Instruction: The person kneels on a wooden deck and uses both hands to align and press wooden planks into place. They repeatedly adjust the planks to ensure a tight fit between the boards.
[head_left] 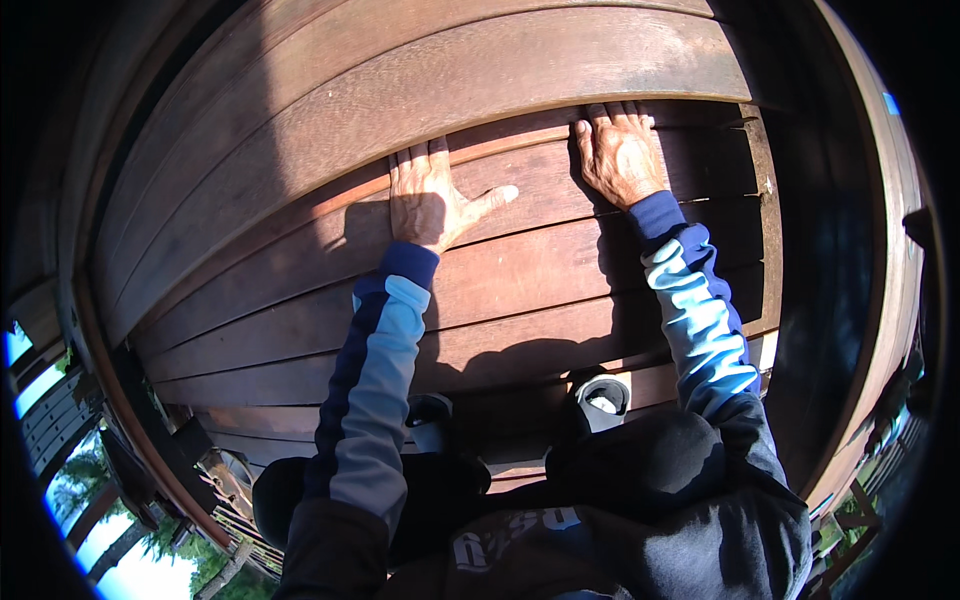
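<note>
My left hand (425,197) lies on reddish-brown wooden planks (530,260), its thumb spread out to the right. Its fingers point away from me and their tips are hidden at the edge of a lighter raised board (520,62). To the right, my right hand (622,157) rests flat on the planks, fingers straight and close to that same board edge. Neither hand shows anything held in it. Both arms reach forward in blue and light-blue sleeves.
My knees are bent, and light-coloured shoes (603,400) show below them on the planks. A pale wooden strip (767,210) borders the planks on the right, beside a dark panel (825,250). A curved wooden edge (130,430) runs down the left, with greenery outside.
</note>
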